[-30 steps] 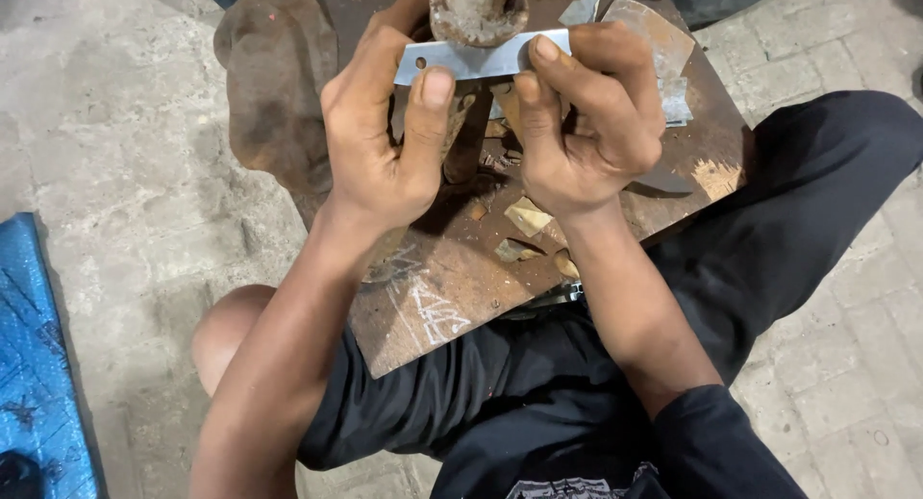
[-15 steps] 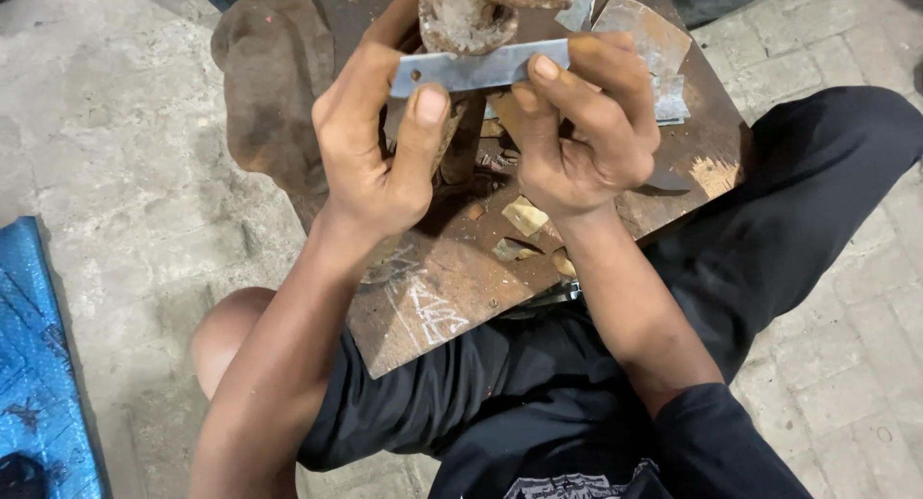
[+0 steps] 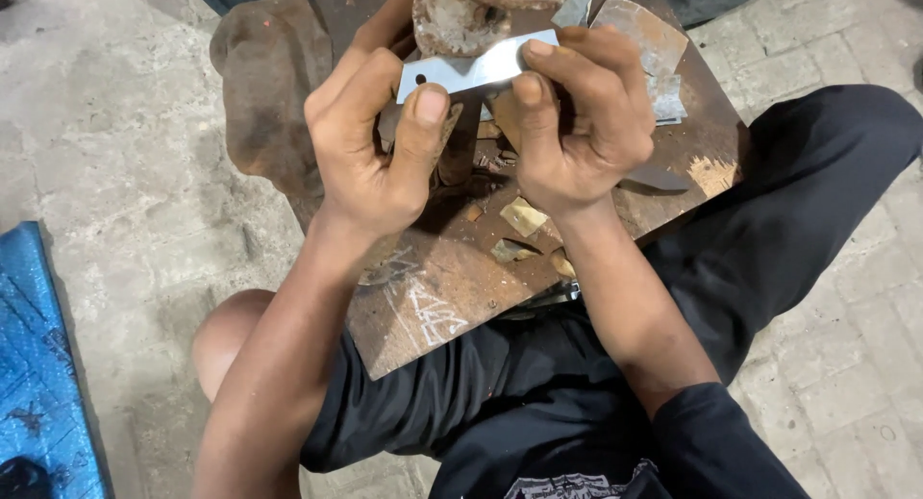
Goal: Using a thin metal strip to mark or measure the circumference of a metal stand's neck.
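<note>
A flat, shiny steel blade blank (image 3: 471, 72) with a small hole near its left end is held level over a rusty metal work plate (image 3: 452, 278). My left hand (image 3: 370, 143) pinches its left end with the thumb on the lower edge. My right hand (image 3: 577, 124) grips the right part, fingers curled over the top, hiding that end. Both hands hover above the plate, close to a round rusty block (image 3: 452, 18) just behind the blade.
Small metal offcuts (image 3: 524, 215) and a dark pointed blade (image 3: 659, 179) lie on the plate. Flat steel sheets (image 3: 639, 28) sit at its far right. A rusty lump (image 3: 264, 86) stands at left. Blue tarp (image 3: 38, 384) covers the concrete floor at far left. My legs flank the plate.
Both hands have lifted the blade slightly and drawn closer together; my right hand has slid left along the blade and now covers more of its right end.
</note>
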